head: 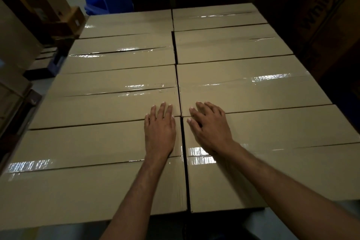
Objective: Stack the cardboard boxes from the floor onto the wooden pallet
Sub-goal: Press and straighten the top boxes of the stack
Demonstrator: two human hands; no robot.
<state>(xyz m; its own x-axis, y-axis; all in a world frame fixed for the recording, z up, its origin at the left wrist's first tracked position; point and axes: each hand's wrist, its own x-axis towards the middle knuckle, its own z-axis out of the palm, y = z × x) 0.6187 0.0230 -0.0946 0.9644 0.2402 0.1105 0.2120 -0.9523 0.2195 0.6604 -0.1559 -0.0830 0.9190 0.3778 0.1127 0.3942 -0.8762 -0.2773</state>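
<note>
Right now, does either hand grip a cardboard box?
No, the left hand and the right hand both rest flat, fingers extended, on the tops of the taped cardboard boxes.

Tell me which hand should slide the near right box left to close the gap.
Right, likely. The right hand lies on the near right box, beside the dark gap. The left hand rests on the near left box, across that gap.

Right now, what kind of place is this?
Probably a warehouse or storeroom: rows of taped brown cardboard boxes, more brown cartons stacked at left, and a large printed cardboard carton at right.
</note>
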